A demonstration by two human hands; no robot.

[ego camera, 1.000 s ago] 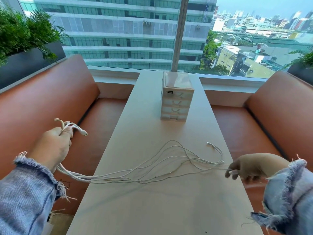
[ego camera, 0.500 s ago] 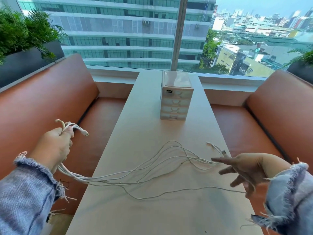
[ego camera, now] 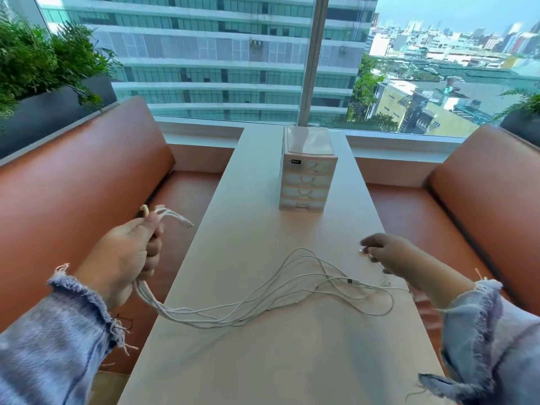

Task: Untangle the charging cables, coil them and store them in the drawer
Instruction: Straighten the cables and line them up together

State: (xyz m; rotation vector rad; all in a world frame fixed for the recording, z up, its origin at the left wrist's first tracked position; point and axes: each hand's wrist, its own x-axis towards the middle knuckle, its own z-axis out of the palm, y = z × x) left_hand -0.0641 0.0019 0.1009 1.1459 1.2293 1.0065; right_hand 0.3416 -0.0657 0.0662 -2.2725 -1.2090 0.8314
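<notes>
While the left grip [ego camera: 122,258] stays clenched round the gathered ends of the white charging cables [ego camera: 292,290], held off the desk's [ego camera: 263,361] left edge with several plugs fanning out above the thumb, the right grip [ego camera: 391,255] has changed its job; a second ago it pinched a strand at the right edge, half a second ago it opened and let that strand drop, and now it has moved forward and appears to pinch a small metal-tipped plug [ego camera: 362,251] lying farther up the desk. The rest of the cables lie slack across the desk between the two hands, crossing one another; the freed strand curves in a loop near the right edge. I judge one cable is already pulled clear and a second is being picked out; coiling and storing remain. The small drawer unit [ego camera: 307,176] stands well beyond, all drawers closed; a dark label [ego camera: 295,161] on its top drawer reads something like "obox", the first letter unclear.
</notes>
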